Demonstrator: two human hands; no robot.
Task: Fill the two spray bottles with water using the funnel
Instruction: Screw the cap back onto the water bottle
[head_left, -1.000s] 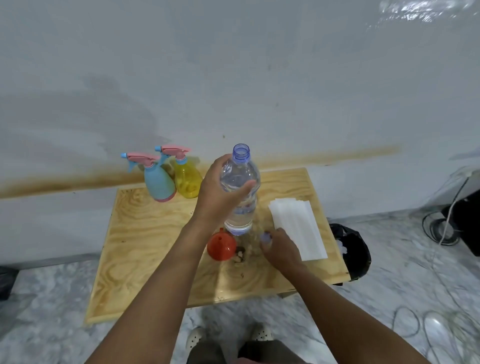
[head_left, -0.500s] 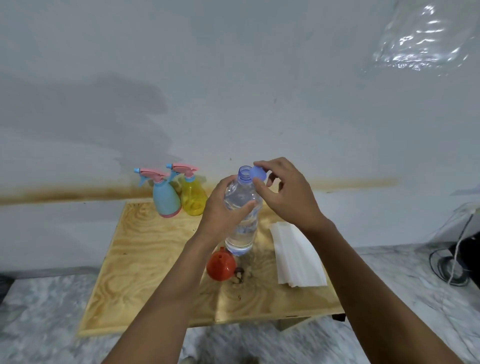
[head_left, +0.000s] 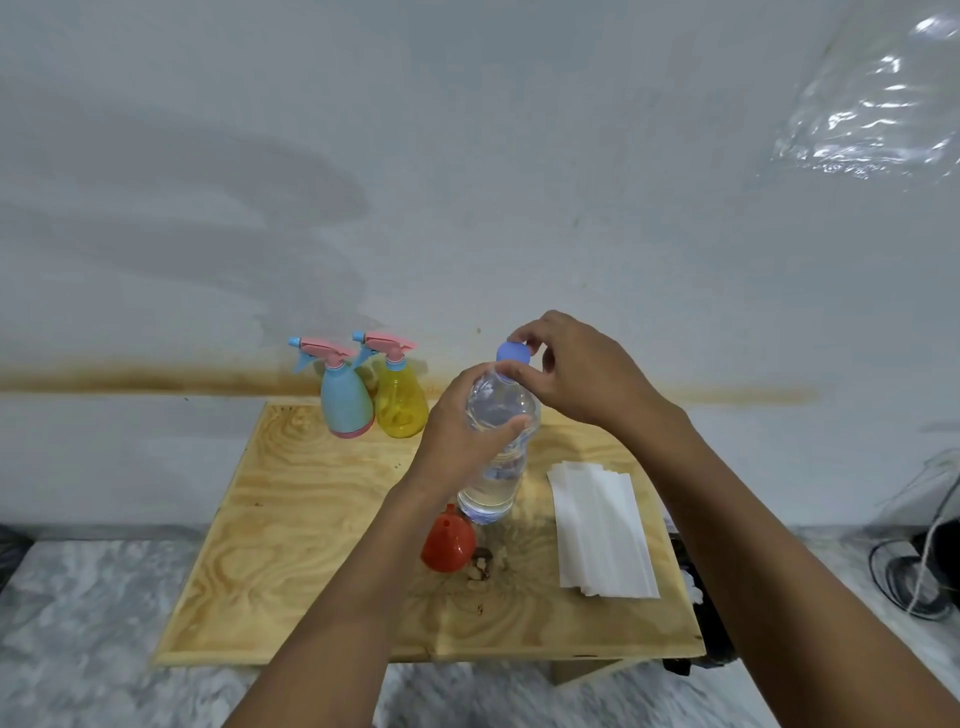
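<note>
A clear water bottle (head_left: 493, 478) stands upright on the wooden table (head_left: 311, 519), partly filled. My left hand (head_left: 462, 431) grips its upper body. My right hand (head_left: 571, 369) pinches the blue cap (head_left: 513, 353), which sits on the bottle's neck. At the table's back edge stand a blue spray bottle (head_left: 344, 400) and a yellow spray bottle (head_left: 400, 400), side by side, both with pink trigger heads on. A red funnel (head_left: 448, 540) lies on the table just in front of the water bottle.
A stack of white paper towels (head_left: 602, 530) lies to the right of the bottle. A black bag (head_left: 696, 587) sits on the floor past the table's right edge. Cables (head_left: 919, 571) lie on the floor at far right. A white wall stands close behind.
My right hand lifted the blue cap from the table up to the bottle's mouth and now holds it on the neck. My left hand kept its grip on the bottle.
</note>
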